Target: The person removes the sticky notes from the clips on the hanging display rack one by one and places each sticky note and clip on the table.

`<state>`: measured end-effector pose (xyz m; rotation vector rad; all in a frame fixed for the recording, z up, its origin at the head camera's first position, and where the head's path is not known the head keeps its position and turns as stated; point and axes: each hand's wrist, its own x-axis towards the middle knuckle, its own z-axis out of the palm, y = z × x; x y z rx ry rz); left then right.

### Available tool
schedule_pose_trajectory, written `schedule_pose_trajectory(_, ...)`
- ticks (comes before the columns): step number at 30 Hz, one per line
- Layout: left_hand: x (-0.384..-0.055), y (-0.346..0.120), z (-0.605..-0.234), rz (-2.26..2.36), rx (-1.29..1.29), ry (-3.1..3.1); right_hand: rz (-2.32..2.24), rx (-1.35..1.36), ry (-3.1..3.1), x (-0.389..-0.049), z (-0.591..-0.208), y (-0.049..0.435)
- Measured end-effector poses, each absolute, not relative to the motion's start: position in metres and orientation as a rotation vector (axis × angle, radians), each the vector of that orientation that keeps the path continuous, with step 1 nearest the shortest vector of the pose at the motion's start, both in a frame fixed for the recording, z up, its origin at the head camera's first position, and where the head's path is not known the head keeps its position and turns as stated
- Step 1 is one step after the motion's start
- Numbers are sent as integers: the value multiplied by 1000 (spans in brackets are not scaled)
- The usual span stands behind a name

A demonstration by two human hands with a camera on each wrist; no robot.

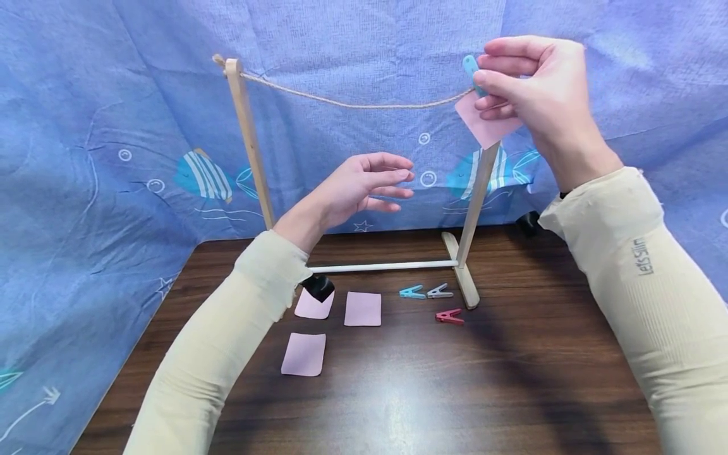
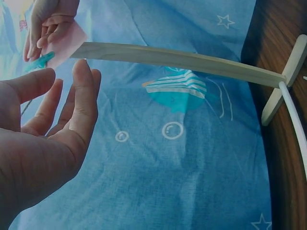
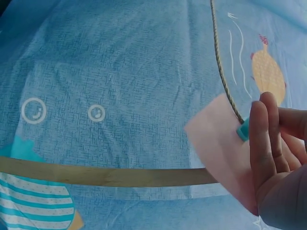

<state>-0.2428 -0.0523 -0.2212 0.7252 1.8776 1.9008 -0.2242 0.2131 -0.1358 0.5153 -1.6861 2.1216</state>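
Note:
Up at the right end of the rope [image 1: 364, 106], my right hand [image 1: 548, 88] pinches a light blue clothespin [image 1: 469, 64] between thumb and fingers. A pink paper square [image 1: 483, 131] hangs there by one corner, partly covered by the lower fingers. In the right wrist view the clothespin [image 3: 243, 131] sits where the rope meets the paper [image 3: 218, 143]; most of it is hidden behind the fingers. My left hand [image 1: 370, 183] hovers in the air below the rope, fingers relaxed and spread, holding nothing. The left wrist view shows this hand [image 2: 57, 134] with a gap between thumb and fingers.
The rope hangs between two wooden posts [image 1: 250, 142], joined low down by a white bar [image 1: 387, 266]. Three pink paper squares [image 1: 363, 309] lie on the brown table [image 1: 512, 379]. Blue [image 1: 412, 292], grey [image 1: 440, 291] and red [image 1: 450, 316] clothespins lie near the right foot [image 1: 467, 287].

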Motion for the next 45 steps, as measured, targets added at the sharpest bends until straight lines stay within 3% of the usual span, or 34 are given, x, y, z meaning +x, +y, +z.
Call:
schedule_pose_trajectory(13,-244,-54,-223,1867,748,1893,2010,501,-1705,-229,-136,212)
schedule_pose_trajectory(32,-256,-27,-198,2119,517,1928,2392,491,-1481,-228,-144,223)
schedule_pose_trajectory(45,-265,-1,-188,2295,498,1876,2748,500,-1275,-232,-158,235)
